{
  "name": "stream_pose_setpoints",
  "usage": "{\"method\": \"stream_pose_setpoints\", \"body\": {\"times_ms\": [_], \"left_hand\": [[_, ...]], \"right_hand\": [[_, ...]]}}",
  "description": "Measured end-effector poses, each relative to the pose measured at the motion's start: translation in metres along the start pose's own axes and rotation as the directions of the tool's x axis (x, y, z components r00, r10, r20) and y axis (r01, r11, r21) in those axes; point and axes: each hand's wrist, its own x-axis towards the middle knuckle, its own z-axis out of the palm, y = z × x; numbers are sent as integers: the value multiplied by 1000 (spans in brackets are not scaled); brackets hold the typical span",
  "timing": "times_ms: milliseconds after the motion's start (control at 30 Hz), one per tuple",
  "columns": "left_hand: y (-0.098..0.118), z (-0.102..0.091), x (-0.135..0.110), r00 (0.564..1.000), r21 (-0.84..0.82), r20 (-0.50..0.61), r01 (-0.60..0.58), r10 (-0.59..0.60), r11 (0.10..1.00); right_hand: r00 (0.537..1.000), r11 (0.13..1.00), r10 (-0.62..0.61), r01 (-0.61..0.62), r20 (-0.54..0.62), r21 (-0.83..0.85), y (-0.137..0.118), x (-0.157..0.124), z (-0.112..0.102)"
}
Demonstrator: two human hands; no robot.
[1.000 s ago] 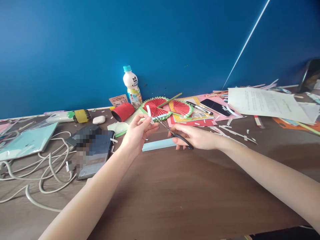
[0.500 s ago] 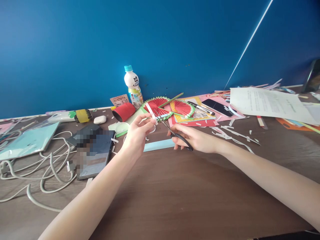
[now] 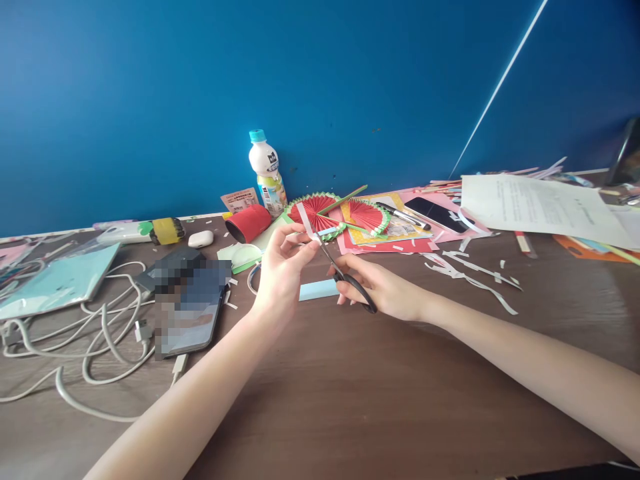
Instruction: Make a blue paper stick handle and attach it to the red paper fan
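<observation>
The left hand [image 3: 283,270] is pinching a narrow white paper strip [image 3: 305,221]; the right hand [image 3: 383,287] is gripping black-handled metal scissors [image 3: 356,283], the blades reaching the strip; a flat light-blue paper strip [image 3: 319,289] is lying below, partly hidden by both hands; red-and-green pleated paper fans [image 3: 364,217] are lying behind; tangled white cables [image 3: 143,331] and a flat dark device [image 3: 200,327] are crowding the left; white paper scraps [image 3: 453,272] are littering the right.

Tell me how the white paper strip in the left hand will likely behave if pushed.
The white paper strip looks thin and narrow, so it is probably very light. It may bend if pushed, since its upper end extends free beyond the left hand. It could also curl: some white scraps lie curved on the table.
</observation>
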Motion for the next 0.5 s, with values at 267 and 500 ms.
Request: {"method": "stream_pose_setpoints", "body": {"times_ms": [267, 500], "left_hand": [[0, 0, -1, 1000, 26, 14, 5, -5, 1000], [0, 2, -3, 1000, 35, 5, 18, -18, 999]], "right_hand": [[999, 999, -40, 40, -13, 29, -1, 0, 0], [999, 999, -42, 42, -21, -4, -3, 0, 2]]}}
